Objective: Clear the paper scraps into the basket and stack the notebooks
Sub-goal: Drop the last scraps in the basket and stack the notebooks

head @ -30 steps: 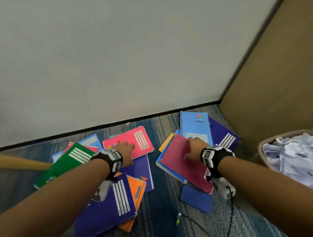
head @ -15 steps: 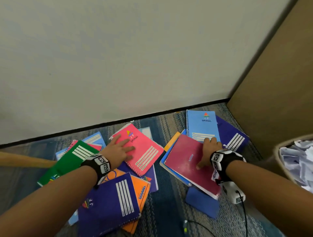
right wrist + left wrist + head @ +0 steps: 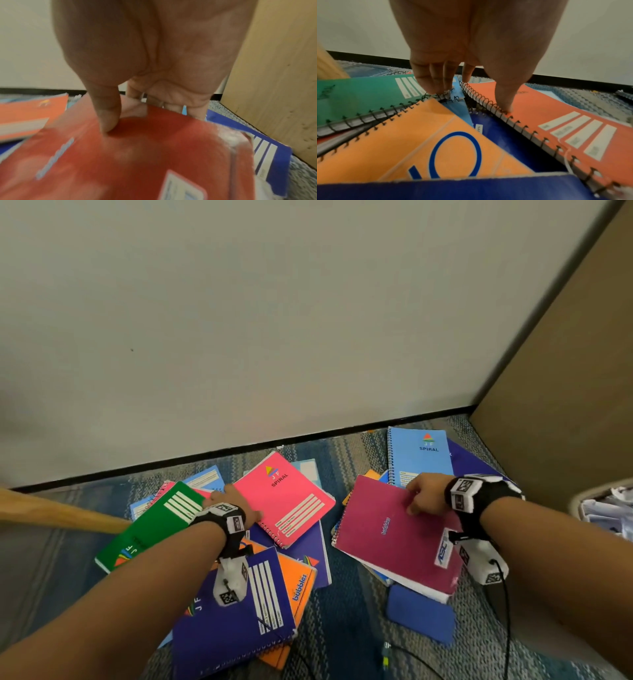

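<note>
Since the earlier frame our right hand (image 3: 426,493) has lifted the maroon notebook (image 3: 397,537), thumb on top and fingers underneath, left of the basket (image 3: 582,496), while our left hand (image 3: 236,503) pinches the pink notebook (image 3: 287,498), so stacking is starting.

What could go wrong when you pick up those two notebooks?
The right hand pinches only the top edge of the magenta notebook, so it might flop or slip free. The pink notebook under the left hand overlaps other notebooks, so their spiral wires could snag. A cable by the right wrist might catch too.
</note>
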Demonstrator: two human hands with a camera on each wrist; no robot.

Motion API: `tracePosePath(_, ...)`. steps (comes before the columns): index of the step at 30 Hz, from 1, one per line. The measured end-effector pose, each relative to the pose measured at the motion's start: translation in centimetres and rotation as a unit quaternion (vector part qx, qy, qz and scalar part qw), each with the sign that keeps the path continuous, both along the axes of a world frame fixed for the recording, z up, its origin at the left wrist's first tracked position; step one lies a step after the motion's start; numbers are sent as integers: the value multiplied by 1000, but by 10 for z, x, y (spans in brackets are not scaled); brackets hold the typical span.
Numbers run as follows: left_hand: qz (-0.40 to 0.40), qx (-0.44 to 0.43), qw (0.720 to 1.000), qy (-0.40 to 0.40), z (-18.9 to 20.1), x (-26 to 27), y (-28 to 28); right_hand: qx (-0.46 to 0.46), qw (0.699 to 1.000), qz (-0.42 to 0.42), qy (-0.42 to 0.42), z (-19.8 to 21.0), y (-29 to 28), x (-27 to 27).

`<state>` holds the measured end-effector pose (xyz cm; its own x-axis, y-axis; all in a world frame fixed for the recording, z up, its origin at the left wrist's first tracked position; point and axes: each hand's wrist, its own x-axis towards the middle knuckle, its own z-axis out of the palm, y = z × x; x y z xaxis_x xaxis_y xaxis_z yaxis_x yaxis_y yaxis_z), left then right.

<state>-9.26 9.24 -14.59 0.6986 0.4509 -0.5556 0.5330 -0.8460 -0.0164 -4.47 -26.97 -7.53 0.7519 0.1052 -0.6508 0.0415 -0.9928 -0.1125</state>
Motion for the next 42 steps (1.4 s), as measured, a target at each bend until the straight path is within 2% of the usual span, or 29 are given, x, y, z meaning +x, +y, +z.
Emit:
tracePosePath(3,-13,-15,999,-28,5,5,-5,28,999,-4,-16,11,-4,12)
tracePosePath(6,-1,-32,991,-129,9,6,-12,78,995,-52,-41,10,-8,18)
tracePosePath(9,49,-127,959,-248,15,5,-26,105,985,-125,-58,-1,-13,16)
tracePosePath(12,102,-186,927,-310,24,7,-34,122,972,-190,-72,-10,-17,10)
tracePosePath(15,134,-218,922,-291,30,11,-30,200,949,-234,-72,-9,-16,12)
tracePosePath(17,126,-230,935,-238,32,12,-29,287,917,-265,-81,-4,-10,13)
tracePosePath(20,127,-273,937,-178,23,15,-30,351,879,-285,-153,9,8,15)
tracePosePath(22,140,-312,925,-163,8,18,-29,365,872,-272,-180,18,29,12)
tracePosePath(24,147,-323,922,-154,-20,26,-23,377,880,-243,-156,21,55,3)
tracePosePath(27,139,-290,937,-136,12,15,-38,366,900,-196,-132,12,87,-14)
tracePosePath(30,130,-212,959,-139,30,11,-39,315,923,-143,-168,8,100,-26)
tracePosePath(35,118,-93,982,-116,36,13,-18,292,910,-177,-234,20,95,-16)
tracePosePath(38,40,-25,993,-108,31,9,-8,271,907,-182,-267,29,98,-16)
tracePosePath(39,10,-45,990,-133,29,9,-11,262,910,-176,-270,30,102,-19)
tracePosePath(40,4,-126,980,-155,30,9,-18,261,912,-167,-267,28,107,-22)
tracePosePath(41,35,-264,952,-154,32,9,-29,270,914,-158,-257,24,114,-25)
tracePosePath(42,94,-418,896,-115,38,8,-45,291,917,-143,-233,19,121,-27)
